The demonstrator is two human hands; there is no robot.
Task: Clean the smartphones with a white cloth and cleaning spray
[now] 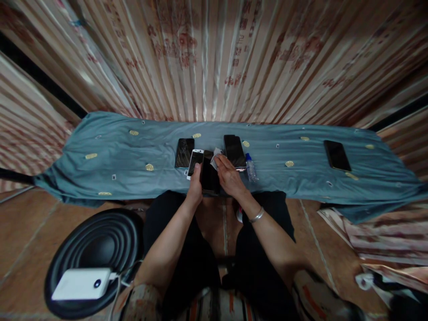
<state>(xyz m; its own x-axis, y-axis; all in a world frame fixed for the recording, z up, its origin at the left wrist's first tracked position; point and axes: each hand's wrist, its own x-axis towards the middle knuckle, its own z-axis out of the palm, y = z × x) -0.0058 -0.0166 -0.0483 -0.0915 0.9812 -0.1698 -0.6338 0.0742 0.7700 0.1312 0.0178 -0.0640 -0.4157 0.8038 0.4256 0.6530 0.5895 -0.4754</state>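
Observation:
My left hand (195, 185) is closed on a black phone (209, 176), its thumb lying along the phone's near-left edge. In my right hand (229, 176) is a crumpled white tissue (216, 157), pressed against the upper right of that phone's dark screen. A white phone (195, 161) lies just left of the held one, partly hidden by my left thumb. Behind it rests a dark phone (185, 152) with streaks on its glass. Beyond my right hand lie dark phones (234, 150), apparently stacked. Beside them is a small clear bottle (251, 168) with a blue cap, lying tilted.
All this is on a bench covered with teal cloth (100, 165). Another dark phone (337, 155) lies far right. Striped curtains (214, 67) hang behind. On the tiled floor at left, a white power bank (83, 284) with a cable sits on a black ringed basin (96, 249).

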